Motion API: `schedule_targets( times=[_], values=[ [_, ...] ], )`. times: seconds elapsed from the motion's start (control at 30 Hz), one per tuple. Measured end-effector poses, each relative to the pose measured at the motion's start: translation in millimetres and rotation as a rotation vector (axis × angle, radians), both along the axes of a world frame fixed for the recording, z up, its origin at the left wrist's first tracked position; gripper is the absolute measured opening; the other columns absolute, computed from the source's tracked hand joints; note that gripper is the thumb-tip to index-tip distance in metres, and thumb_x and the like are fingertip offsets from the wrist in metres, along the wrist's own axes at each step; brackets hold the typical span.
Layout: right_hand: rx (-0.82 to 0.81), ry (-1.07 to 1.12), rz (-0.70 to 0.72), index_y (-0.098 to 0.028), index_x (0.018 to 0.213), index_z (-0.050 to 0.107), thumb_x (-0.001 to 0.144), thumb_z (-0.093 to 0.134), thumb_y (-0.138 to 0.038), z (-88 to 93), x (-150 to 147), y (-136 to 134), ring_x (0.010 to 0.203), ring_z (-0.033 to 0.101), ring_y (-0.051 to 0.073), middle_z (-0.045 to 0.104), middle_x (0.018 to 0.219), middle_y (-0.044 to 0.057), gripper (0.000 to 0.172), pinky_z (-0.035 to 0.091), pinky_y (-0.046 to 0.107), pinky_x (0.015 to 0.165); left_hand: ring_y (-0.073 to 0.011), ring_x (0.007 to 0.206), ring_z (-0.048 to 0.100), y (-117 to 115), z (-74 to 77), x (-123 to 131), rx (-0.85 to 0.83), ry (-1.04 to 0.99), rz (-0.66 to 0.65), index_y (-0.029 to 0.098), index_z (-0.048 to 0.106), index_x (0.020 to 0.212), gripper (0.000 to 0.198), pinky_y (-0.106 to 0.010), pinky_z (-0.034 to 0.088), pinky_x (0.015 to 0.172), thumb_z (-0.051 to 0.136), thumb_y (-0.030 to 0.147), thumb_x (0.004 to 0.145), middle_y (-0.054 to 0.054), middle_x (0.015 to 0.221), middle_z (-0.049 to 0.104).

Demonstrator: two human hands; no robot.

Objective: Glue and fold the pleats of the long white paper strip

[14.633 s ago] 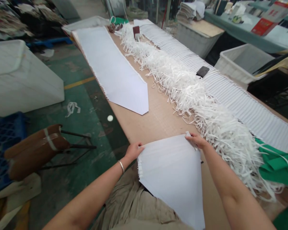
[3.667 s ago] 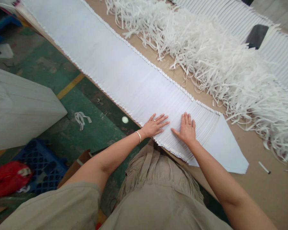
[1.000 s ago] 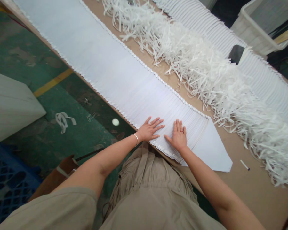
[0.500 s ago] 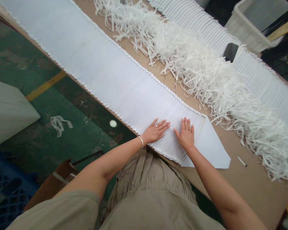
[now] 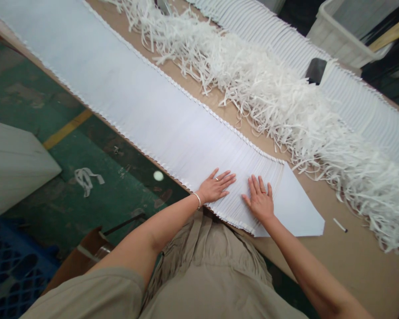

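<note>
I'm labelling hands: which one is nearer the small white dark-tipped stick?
Right. The right hand rests on the white sheets, left of the stick; the left hand rests on them farther left.

In the upper right of the frame stands a white bin [image 5: 344, 44], a yellowish board [image 5: 394, 33] next to it; a dark block [image 5: 315, 71] sits below and left of them; a slim white stick [image 5: 339, 224] with a dark end lies at lower right; at the left edge a pale box [image 5: 16, 166] stands near a yellow stripe [image 5: 68, 129] and a tangled white strap [image 5: 84, 179]; a blue crate [image 5: 11, 270] fills the lower left corner.
</note>
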State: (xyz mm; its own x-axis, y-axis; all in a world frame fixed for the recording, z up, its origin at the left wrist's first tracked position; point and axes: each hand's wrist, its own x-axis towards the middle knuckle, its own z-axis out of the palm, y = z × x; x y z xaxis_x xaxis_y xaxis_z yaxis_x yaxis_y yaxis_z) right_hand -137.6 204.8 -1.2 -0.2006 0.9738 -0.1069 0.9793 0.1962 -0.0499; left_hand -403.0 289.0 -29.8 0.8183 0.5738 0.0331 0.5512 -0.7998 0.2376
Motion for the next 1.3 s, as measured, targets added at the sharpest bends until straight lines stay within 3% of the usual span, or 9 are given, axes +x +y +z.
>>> schedule_targets(
  times=[0.17,0.33,0.43,0.83,0.97,1.07,1.13,1.23,1.3],
  values=[
    [-0.065,-0.008,0.004,-0.018,0.166,0.017,0.104,0.035,-0.055,9.5,4.9,-1.2,0.161,0.011,0.026,0.024,0.171,0.01,0.074,0.008,0.059,0.128,-0.0222,0.161,0.014,-1.3,5.8,1.8,-0.024,0.012,0.015,0.027,0.032,0.163,0.061,-0.06,0.009,0.129,0.036,0.049,0.106,-0.002,0.171,0.026],
    [0.054,-0.033,-0.162,-0.016,0.166,0.019,0.104,0.033,-0.056,22.9,8.9,25.5,0.162,0.008,0.028,0.019,0.173,0.011,0.075,0.008,0.058,0.128,-0.0218,0.161,0.016,-8.4,13.5,24.6,-0.015,0.003,-0.003,0.027,0.032,0.163,0.059,-0.058,0.01,0.13,0.035,0.045,0.106,-0.003,0.171,0.026],
    [0.004,-0.057,-0.21,-0.017,0.164,0.027,0.105,0.032,-0.055,18.9,15.1,29.9,0.16,0.015,0.031,0.023,0.171,0.012,0.07,0.012,0.061,0.126,-0.0201,0.16,0.016,-11.4,12.9,36.9,-0.009,0.011,-0.028,0.029,0.033,0.162,0.059,-0.056,0.012,0.13,0.035,0.045,0.106,-0.001,0.171,0.026],
    [0.063,-0.075,-0.484,-0.013,0.164,0.026,0.105,0.027,-0.055,-2.8,61.4,-24.9,0.16,0.016,0.033,0.026,0.17,0.016,0.073,0.021,0.062,0.123,-0.0199,0.16,0.016,-10.2,2.4,36.1,0.026,0.019,-0.034,0.027,0.031,0.163,0.062,-0.057,0.013,0.13,0.036,0.05,0.105,-0.002,0.17,0.028],
    [-0.01,-0.066,-0.555,-0.011,0.164,0.023,0.105,0.023,-0.057,4.1,71.0,-28.2,0.159,0.017,0.034,0.024,0.17,0.018,0.075,0.026,0.062,0.121,-0.0207,0.16,0.018,-10.1,6.4,38.4,0.005,0.012,-0.029,0.026,0.033,0.163,0.061,-0.058,0.012,0.13,0.034,0.049,0.106,-0.003,0.17,0.029],
    [0.047,-0.07,-0.505,-0.01,0.165,0.017,0.105,0.022,-0.056,18.4,60.9,-6.6,0.161,0.013,0.031,0.02,0.172,0.017,0.076,0.022,0.062,0.123,-0.0221,0.16,0.019,-11.6,10.0,45.0,-0.006,-0.001,-0.004,0.024,0.031,0.163,0.06,-0.058,0.011,0.13,0.032,0.046,0.107,-0.005,0.17,0.029],
    [0.085,-0.064,-0.383,-0.015,0.166,0.017,0.105,0.026,-0.056,24.1,47.3,11.6,0.162,0.007,0.029,0.016,0.173,0.012,0.074,0.016,0.061,0.125,-0.0226,0.16,0.019,-13.1,10.7,50.5,-0.005,-0.004,0.005,0.024,0.03,0.164,0.06,-0.058,0.011,0.13,0.033,0.043,0.107,-0.006,0.17,0.028],
    [0.031,-0.029,-0.19,-0.022,0.166,0.021,0.103,0.035,-0.058,21.2,29.3,27.2,0.162,0.007,0.028,0.018,0.173,0.008,0.073,0.013,0.059,0.127,-0.0226,0.16,0.019,-14.8,8.6,55.9,0.002,0.001,0.008,0.024,0.031,0.163,0.06,-0.058,0.011,0.13,0.034,0.043,0.106,-0.005,0.17,0.028],
    [-0.035,-0.004,-0.138,-0.023,0.165,0.023,0.103,0.035,-0.058,14.4,25.3,27.0,0.161,0.012,0.028,0.023,0.172,0.008,0.072,0.016,0.059,0.126,-0.0219,0.16,0.017,-15.0,6.3,56.9,0.01,0.009,0.011,0.025,0.032,0.163,0.061,-0.057,0.011,0.13,0.034,0.046,0.106,-0.004,0.17,0.027]
  ],
)
